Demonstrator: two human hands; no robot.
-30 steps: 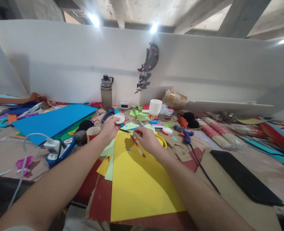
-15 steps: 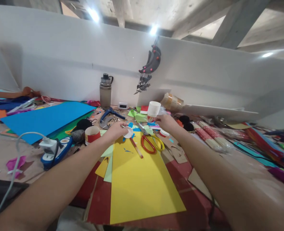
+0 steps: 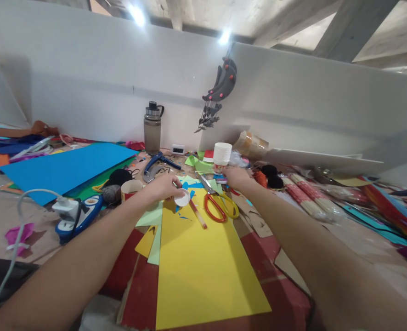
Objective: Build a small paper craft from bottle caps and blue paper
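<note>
My left hand (image 3: 167,187) is closed in a pinch on a small white paper disc (image 3: 182,198) with a raised rim, held above the top of a yellow sheet (image 3: 203,266). My right hand (image 3: 237,177) is beside a stack of white paper cups (image 3: 222,153), its fingers curled and partly hidden; what they hold, if anything, I cannot make out. Between my hands lie scissors (image 3: 220,206) with one red and one yellow handle, and a thin brown-red stick (image 3: 198,215). A cut cup piece (image 3: 131,187) stands left of my left hand.
A blue sheet (image 3: 69,165), a power strip (image 3: 82,216) with a white charger and a cable lie on the left. At the back stand a bottle (image 3: 152,128) and a blue-handled tool (image 3: 160,161). Wrapped bundles of sticks (image 3: 303,195) lie on the right.
My left hand has lowered slightly and tilted the white disc so its hollow side shows. My right hand stays near the cup stack. The view has shifted a little.
</note>
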